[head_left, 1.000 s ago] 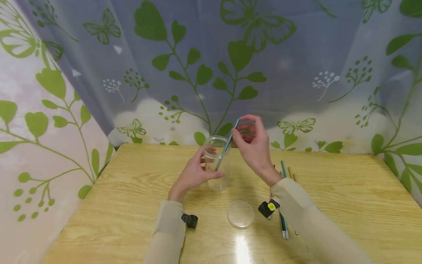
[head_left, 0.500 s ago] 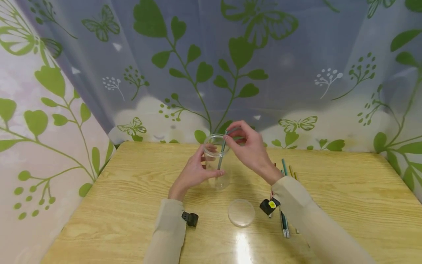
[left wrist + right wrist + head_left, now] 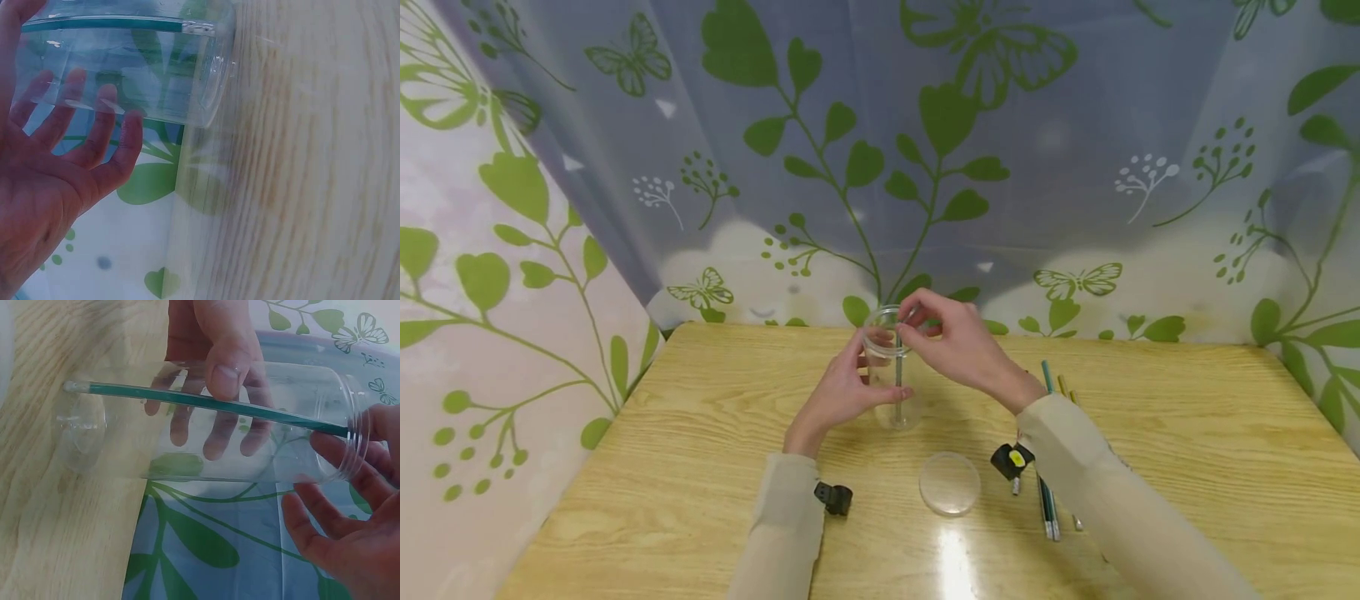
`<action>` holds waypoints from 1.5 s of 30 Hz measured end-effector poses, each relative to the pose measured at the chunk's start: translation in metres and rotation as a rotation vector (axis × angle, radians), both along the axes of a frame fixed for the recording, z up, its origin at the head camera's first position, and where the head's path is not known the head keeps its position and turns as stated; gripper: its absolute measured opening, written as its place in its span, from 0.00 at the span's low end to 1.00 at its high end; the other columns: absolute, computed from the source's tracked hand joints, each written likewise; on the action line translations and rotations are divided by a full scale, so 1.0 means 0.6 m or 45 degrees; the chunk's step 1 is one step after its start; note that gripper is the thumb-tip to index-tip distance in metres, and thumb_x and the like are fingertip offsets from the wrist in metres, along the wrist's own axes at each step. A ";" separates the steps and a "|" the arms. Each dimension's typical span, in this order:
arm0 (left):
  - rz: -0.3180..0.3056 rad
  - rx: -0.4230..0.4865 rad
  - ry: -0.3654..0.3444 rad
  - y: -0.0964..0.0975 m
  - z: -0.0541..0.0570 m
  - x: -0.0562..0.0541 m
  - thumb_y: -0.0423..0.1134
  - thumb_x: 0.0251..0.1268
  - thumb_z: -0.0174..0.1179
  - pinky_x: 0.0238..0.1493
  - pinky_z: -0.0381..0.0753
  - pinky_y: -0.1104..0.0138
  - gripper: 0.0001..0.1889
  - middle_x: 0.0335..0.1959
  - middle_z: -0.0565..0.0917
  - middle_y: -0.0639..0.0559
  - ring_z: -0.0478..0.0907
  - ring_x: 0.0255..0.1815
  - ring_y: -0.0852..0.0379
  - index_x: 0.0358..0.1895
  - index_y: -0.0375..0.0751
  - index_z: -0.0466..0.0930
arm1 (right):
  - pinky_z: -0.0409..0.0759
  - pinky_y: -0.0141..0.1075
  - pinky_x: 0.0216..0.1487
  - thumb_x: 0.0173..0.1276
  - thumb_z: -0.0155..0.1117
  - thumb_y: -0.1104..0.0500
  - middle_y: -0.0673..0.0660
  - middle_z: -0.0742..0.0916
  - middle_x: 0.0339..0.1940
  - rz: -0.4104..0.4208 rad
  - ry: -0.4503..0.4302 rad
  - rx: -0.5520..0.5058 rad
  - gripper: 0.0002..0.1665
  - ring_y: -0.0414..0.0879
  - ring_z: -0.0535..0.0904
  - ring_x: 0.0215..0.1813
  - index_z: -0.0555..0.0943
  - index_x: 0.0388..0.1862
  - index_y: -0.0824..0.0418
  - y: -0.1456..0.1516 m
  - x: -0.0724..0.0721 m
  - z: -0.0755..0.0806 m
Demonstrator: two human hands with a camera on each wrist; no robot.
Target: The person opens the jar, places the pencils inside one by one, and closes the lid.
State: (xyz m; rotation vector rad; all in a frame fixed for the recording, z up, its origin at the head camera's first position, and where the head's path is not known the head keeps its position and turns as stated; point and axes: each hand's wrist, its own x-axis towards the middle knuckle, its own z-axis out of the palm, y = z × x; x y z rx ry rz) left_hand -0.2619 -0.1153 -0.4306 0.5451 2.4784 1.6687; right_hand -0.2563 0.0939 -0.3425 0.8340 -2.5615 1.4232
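A clear plastic jar (image 3: pixel 913 414) stands upright on the table, gripped by my left hand (image 3: pixel 841 390), thumb in front and fingers behind. Inside it is a teal pencil (image 3: pixel 898 377), nearly upright. The right wrist view shows the pencil (image 3: pixel 206 402) running the jar's length, its silver-coloured end close to the jar's bottom. My right hand (image 3: pixel 958 343) pinches the pencil's upper end at the jar's mouth. In the left wrist view, the fingers of my left hand (image 3: pixel 56 165) lie along the jar wall (image 3: pixel 169 75).
A round clear lid (image 3: pixel 950 484) lies on the wooden table (image 3: pixel 685 467) in front of the jar. Several pencils (image 3: pixel 1049 508) lie to the right, partly hidden under my right forearm. A patterned curtain (image 3: pixel 880 208) hangs behind the table's far edge.
My right hand has moved left and down, lowering the pencil deeper into the jar. The pencil has gone from slanted to nearly upright. My left hand keeps its grip on the jar.
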 end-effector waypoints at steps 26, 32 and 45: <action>0.022 -0.025 -0.008 0.002 0.000 0.001 0.48 0.50 0.80 0.62 0.81 0.50 0.43 0.67 0.73 0.56 0.76 0.65 0.47 0.69 0.66 0.65 | 0.88 0.44 0.53 0.74 0.66 0.60 0.58 0.90 0.50 -0.044 0.063 -0.133 0.13 0.50 0.87 0.53 0.83 0.54 0.60 0.027 0.001 0.001; 0.035 -0.029 0.000 0.002 0.004 0.003 0.47 0.50 0.81 0.63 0.80 0.51 0.43 0.67 0.73 0.56 0.76 0.65 0.47 0.69 0.65 0.65 | 0.86 0.32 0.50 0.73 0.66 0.60 0.57 0.90 0.51 -0.110 0.128 -0.116 0.13 0.49 0.88 0.52 0.83 0.55 0.60 0.060 0.006 0.009; 0.033 -0.013 -0.008 0.001 -0.001 0.002 0.46 0.49 0.81 0.62 0.80 0.51 0.44 0.68 0.72 0.57 0.76 0.65 0.48 0.69 0.62 0.66 | 0.83 0.26 0.48 0.76 0.63 0.55 0.57 0.89 0.52 -0.241 0.053 0.039 0.15 0.51 0.86 0.54 0.82 0.58 0.57 0.135 0.021 0.000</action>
